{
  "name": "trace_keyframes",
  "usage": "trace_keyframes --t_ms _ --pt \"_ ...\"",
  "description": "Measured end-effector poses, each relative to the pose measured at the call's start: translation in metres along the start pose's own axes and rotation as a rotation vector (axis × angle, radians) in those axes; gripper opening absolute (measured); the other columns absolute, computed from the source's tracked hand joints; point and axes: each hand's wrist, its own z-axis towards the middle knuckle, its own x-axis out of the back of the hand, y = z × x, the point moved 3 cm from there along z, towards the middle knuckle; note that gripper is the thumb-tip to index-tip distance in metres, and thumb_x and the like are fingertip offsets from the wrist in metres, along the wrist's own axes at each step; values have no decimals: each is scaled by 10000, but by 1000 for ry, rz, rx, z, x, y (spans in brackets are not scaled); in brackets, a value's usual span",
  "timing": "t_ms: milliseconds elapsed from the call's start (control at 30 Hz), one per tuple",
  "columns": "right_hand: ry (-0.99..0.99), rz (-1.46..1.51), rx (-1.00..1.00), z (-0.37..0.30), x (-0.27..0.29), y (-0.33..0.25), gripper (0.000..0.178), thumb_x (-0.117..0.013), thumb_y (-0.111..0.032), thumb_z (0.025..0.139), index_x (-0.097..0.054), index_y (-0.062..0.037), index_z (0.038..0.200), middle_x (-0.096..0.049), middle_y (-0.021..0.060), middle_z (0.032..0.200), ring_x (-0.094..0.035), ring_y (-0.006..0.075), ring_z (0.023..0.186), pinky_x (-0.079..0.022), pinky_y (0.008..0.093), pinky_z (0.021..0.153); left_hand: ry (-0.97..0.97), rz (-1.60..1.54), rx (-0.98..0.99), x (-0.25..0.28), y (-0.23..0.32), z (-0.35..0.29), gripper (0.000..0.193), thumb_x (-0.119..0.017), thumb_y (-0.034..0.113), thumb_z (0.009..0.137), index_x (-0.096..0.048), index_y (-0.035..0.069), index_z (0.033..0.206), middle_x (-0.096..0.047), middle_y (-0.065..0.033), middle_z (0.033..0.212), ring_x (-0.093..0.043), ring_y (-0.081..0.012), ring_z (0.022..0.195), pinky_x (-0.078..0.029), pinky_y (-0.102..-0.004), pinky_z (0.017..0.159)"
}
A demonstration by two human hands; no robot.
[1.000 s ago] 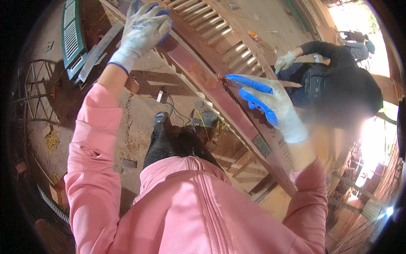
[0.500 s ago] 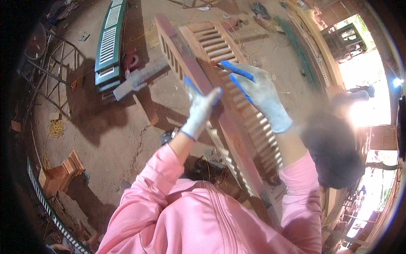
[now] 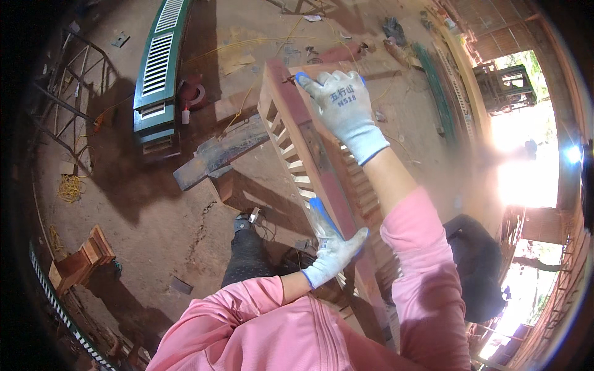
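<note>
Reddish-brown wood: slatted frame (image 3: 339, 195), my reference for all positions, runs from the person's lap away toward the floor's far side, slats showing on both flanks. I log from my remote seat, via the head view. Left hand (image 3: 334, 253), gloved white and blue, is at the frame's near half: spread wide, thumb and fingers well apart over the top rail, not clenched. Right hand (image 3: 340, 105), same glove type, lies over the frame's far end, fingers bent toward the rail; I cannot tell whether it grips or merely rests there. Dark plate (image 3: 317, 148) sits on the frame's top face, between the two hands. Grey beam (image 3: 226, 151) lies left of the frame; I note green shutters (image 3: 158, 68) farther left of it, with a red roll (image 3: 198, 98) and white bottle (image 3: 185, 115) between beam and shutters. Yellow cord (image 3: 70, 187) is coiled well left of the frame. Person in dark clothing (image 3: 475, 272), right of the frame, is partly blurred.
</note>
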Motion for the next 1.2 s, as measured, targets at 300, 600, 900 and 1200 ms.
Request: trace_keyframes --t_ms 300,600,900,1200 --pt "68 38 49 0 -9 -20 549 -628 -105 852 -641 -201 1392 -706 72 1003 -665 259 980 -488 448 872 -118 -107 77 5 5 1 1361 -839 462 786 123 -74 1586 31 -297 1664 25 -417 1563 -42 -459 1280" --pt "-139 112 76 6 4 -8 379 -552 -162 960 -681 -218 1311 -719 51 1043 -691 243 1026 -491 459 950 -114 -136 94 8 9 5 1380 -832 477 785 146 -88 1579 61 -308 1672 56 -424 1573 -11 -463 1280" --pt "38 362 12 20 9 19 322 -571 -199 962 -736 -160 1236 -721 134 1033 -682 339 1006 -530 456 913 -107 -133 96 10 11 5 1378 -845 465 770 118 -83 1587 18 -304 1673 30 -422 1573 -17 -461 1282" --pt "-150 228 54 22 10 -2 345 -566 -209 962 -730 -158 1261 -728 136 1095 -688 319 1048 -538 422 938 -45 -84 21 9 10 5 1363 -884 402 766 100 -35 1603 -50 -275 1642 -103 -417 1537 -139 -478 1266"
